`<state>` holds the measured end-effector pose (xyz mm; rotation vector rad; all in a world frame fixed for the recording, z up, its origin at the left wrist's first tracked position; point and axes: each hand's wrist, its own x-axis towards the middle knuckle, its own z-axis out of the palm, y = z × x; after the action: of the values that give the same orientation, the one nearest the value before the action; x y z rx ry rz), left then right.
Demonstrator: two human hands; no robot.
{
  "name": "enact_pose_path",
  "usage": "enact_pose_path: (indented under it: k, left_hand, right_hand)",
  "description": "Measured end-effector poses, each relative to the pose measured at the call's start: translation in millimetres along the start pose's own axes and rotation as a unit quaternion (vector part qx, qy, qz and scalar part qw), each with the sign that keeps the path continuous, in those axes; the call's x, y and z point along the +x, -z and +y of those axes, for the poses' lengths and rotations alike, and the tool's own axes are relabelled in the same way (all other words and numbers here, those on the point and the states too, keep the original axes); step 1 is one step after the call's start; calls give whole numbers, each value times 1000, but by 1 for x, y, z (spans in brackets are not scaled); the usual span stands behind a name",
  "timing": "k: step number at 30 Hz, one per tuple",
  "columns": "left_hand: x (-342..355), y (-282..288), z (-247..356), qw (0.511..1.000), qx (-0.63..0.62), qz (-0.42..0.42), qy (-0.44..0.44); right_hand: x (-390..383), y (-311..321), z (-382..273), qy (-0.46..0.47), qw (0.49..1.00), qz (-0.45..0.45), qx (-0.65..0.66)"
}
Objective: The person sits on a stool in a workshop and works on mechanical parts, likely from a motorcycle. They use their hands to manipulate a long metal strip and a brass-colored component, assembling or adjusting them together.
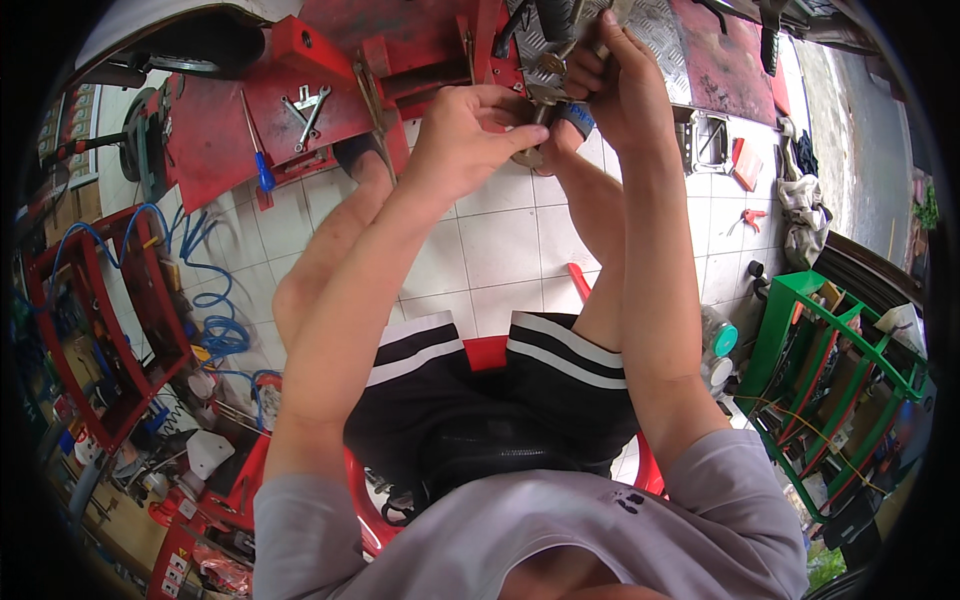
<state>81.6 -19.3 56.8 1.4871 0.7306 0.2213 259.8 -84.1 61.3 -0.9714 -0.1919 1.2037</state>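
At the top middle, my left hand (470, 140) pinches a small metal part (541, 116) with a short stem and flattened, disc-like ends. Its thumb lies along the stem and the fingers curl behind it. Just to the right and higher, my right hand (620, 65) is closed around a grey metal piece (603, 42), its thumb pointing up. Whether that piece is a tool or a machine part, I cannot tell. Between the hands sits a small brass-coloured metal piece (552, 63). My right fingers hide part of it.
A blue-handled screwdriver (264, 170) and several wrenches (308, 115) lie on the red metal platform (215, 130). Red pliers (749, 219) rest on the white tiles at right, near a green rack (800, 400). A blue coiled hose (215, 330) hangs beside a red frame (100, 400) at left.
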Motion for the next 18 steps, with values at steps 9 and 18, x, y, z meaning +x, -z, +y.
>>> enact_pose_path:
  k: [9,18]
  left_hand:
    - [1,5,-4,997,-54,-41,42]
    - [8,-1,-10,997,-47,-56,13]
  right_hand:
    - [-11,-15,-6,25,997,-13,-69]
    - [10,35,-7,-3,988,-140,64]
